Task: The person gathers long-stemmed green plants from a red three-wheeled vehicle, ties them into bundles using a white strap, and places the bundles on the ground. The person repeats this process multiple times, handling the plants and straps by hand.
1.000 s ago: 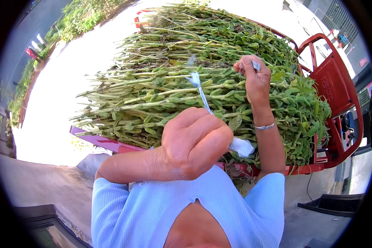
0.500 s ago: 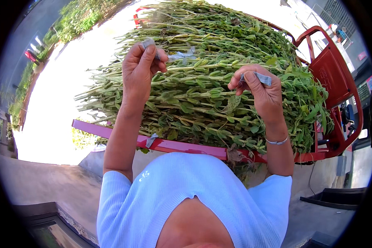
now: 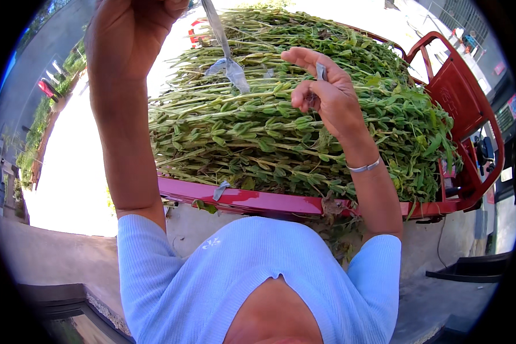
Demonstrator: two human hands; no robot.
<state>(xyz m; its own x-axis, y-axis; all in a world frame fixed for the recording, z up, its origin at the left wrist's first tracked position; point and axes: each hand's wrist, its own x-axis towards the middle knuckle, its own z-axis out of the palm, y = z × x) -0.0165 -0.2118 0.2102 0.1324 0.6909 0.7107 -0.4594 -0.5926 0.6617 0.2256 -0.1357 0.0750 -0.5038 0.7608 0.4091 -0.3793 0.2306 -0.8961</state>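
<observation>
Left hand [image 3: 129, 43], now higher, finger closure unclear; pale strip [image 3: 218, 31], therefore dangling above green stalks [image 3: 252, 140]; right hand [image 3: 335, 103], thumb and forefinger now parted, grey scrap [image 3: 321, 71] lodged behind

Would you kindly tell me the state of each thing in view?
Left hand: raised, cut off by frame
Right hand: partly open, fingers and thumb apart
Narrow grey plastic-looking strip: hanging, lower end spread
Long leafy green stalks: lying piled
Silver metal bracelet: worn, right wrist
</observation>
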